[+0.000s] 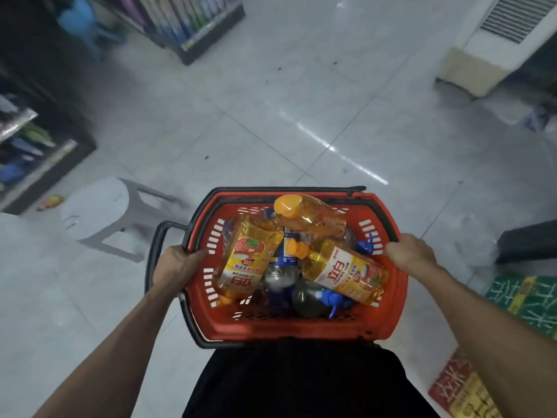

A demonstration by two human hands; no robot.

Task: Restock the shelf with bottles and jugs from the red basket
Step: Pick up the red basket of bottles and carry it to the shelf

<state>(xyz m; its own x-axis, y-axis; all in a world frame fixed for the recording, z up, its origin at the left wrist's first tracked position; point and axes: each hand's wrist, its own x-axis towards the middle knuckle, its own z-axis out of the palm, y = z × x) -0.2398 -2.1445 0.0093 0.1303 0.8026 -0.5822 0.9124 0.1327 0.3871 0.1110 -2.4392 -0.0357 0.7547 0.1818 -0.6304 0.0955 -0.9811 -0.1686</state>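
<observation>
Red basket (301, 328): left hand (177, 263) curled round its left rim, right hand (410, 254) round its right rim; holds yellow detergent bottles (244, 260) lying over clear blue-pump bottles (310, 297).

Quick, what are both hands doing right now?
Left hand: closed, gripping the left rim of the red basket.
Right hand: closed, gripping the right rim of the red basket.

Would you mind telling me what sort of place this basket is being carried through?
Most likely a small shop or supermarket: stocked shelves stand on the tiled floor, and the left hand and right hand grip a red basket full of yellow bottles.
</observation>
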